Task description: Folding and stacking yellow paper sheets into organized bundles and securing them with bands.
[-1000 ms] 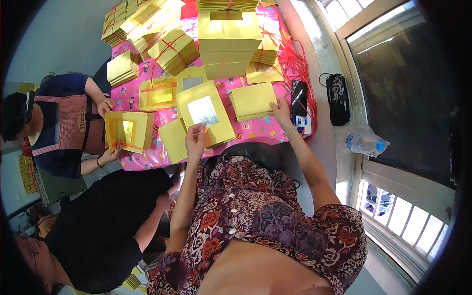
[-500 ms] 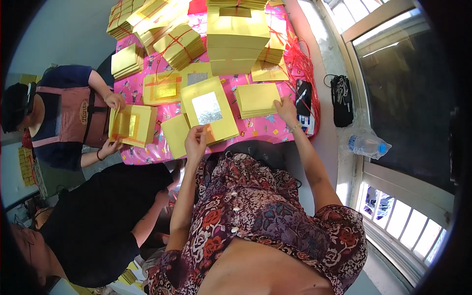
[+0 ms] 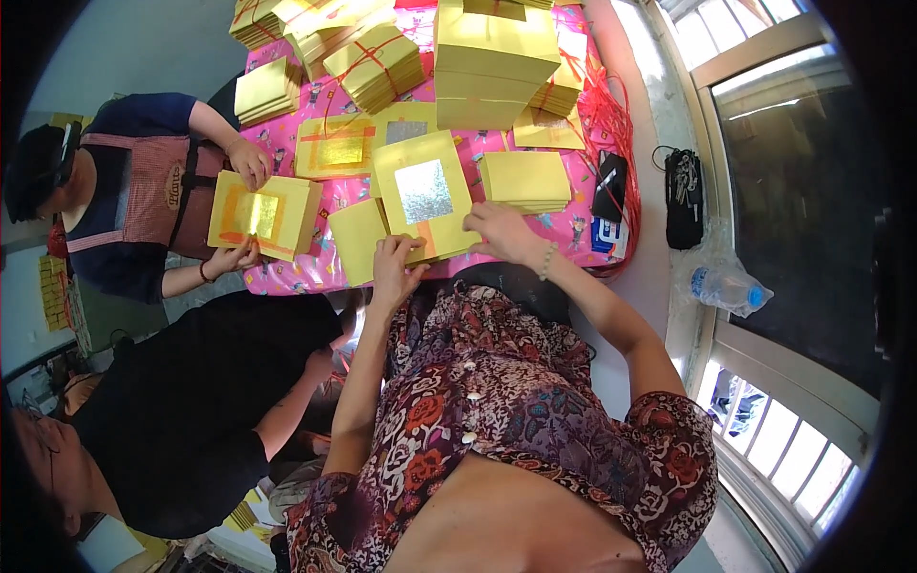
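Yellow paper sheets (image 3: 401,181) lie in a stack before me, with a silver foil square (image 3: 423,191) on the top sheet and an orange patch at its lower edge. My left hand (image 3: 394,272) is closed at that lower edge, its fingertips gripping the paper. My right hand (image 3: 506,234) is at the stack's lower right edge, fingers apart, holding nothing I can see. Just beyond it lies a smaller pile of plain yellow paper (image 3: 525,179). Another plain yellow sheet (image 3: 357,239) pokes out left of the stack.
Tied yellow bundles (image 3: 374,67) and a tall yellow stack (image 3: 495,76) fill the table's far side. At left, a co-worker's hands (image 3: 250,164) hold gold-foiled yellow paper (image 3: 263,215). Red string (image 3: 619,124), a phone (image 3: 608,186) and a bottle (image 3: 724,288) are at right.
My right hand has let go of the plain pile and moved left to the foil-topped stack. My left hand stays at that stack's lower edge. The view has shifted slightly.
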`<state>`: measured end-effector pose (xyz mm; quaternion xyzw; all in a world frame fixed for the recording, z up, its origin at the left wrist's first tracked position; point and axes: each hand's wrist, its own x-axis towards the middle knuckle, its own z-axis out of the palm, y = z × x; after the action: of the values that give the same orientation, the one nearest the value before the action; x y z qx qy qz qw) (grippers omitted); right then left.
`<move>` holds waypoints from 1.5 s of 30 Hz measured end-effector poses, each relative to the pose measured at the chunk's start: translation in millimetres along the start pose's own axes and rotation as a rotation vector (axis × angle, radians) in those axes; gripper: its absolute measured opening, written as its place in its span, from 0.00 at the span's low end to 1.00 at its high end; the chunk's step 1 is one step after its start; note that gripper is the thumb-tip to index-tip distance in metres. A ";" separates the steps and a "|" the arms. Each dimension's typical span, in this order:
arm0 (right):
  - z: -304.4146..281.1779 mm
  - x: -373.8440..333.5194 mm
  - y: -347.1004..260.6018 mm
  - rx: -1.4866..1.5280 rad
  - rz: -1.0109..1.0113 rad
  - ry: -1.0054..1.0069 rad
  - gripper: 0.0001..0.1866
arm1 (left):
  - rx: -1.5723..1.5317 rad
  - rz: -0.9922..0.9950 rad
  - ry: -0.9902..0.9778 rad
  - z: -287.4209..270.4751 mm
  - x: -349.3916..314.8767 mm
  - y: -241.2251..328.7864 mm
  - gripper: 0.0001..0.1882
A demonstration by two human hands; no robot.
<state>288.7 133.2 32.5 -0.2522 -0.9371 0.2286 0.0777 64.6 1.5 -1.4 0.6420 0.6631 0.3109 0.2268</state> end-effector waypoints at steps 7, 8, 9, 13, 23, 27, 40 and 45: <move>20.7 14.1 -6.4 -0.203 -0.063 -0.133 0.22 | 0.026 0.021 -0.035 2.6 5.5 -6.5 0.21; 22.2 15.0 -4.4 -0.195 -0.079 -0.142 0.20 | 0.027 0.022 -0.036 1.4 5.6 -8.4 0.21; 22.4 15.2 -1.0 -0.194 -0.078 -0.141 0.20 | 0.009 0.032 -0.039 -0.3 5.7 -10.6 0.19; 14.4 21.4 8.2 -0.005 -0.073 -0.180 0.13 | -0.143 0.010 -0.047 -5.9 7.6 -17.7 0.10; 17.1 26.1 21.1 0.172 0.000 -0.183 0.13 | -0.396 -0.242 -0.105 2.4 16.2 -31.4 0.07; 18.2 26.0 22.0 0.183 0.007 -0.182 0.13 | -0.440 -0.283 -0.130 3.7 17.5 -33.7 0.07; 21.5 24.7 19.4 0.206 0.028 -0.143 0.13 | -0.406 -0.347 -0.141 5.9 18.1 -32.6 0.07; 21.2 24.9 20.0 0.221 0.023 -0.125 0.14 | -0.431 -0.368 -0.136 9.2 19.4 -33.3 0.06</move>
<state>270.5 153.0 5.2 -0.2382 -0.9061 0.3468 0.0440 45.9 22.4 -29.4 0.4674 0.6704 0.3546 0.4544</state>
